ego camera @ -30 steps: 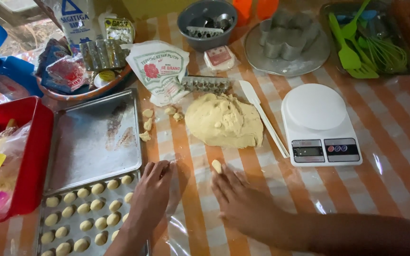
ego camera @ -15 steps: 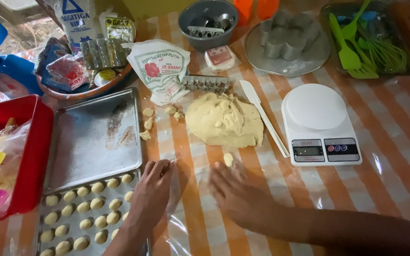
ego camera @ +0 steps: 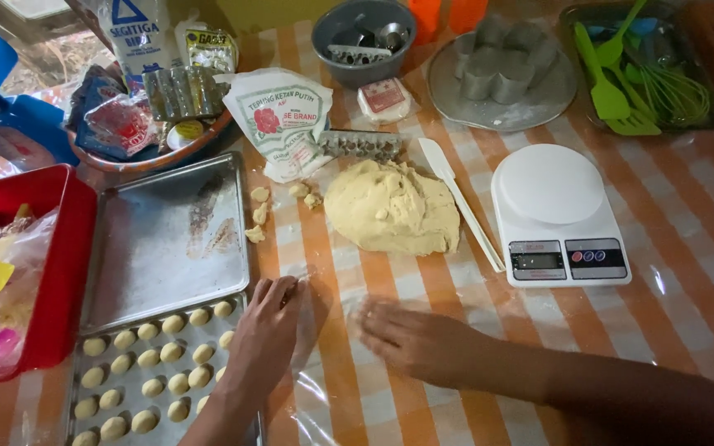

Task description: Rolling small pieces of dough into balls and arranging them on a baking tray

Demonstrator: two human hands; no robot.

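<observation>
At the bench's left edge stands a red tub (ego camera: 59, 272), and just beside it lies a metal baking tray (ego camera: 167, 248), its near half filled with rows of small dough balls (ego camera: 154, 363). The left hand (ego camera: 266, 334) rests across the tray's right rim and the striped plastic-covered bench (ego camera: 687, 248), fingers loosely extended and grasping nothing. Near it, the right hand (ego camera: 411, 334) lies palm down on the bench with fingers flat and released; whether anything sits under it cannot be told. Beyond the hands sits a large dough lump (ego camera: 394, 206), then a white spatula (ego camera: 460, 202) and a white kitchen scale (ego camera: 555, 215) toward the right.
</observation>
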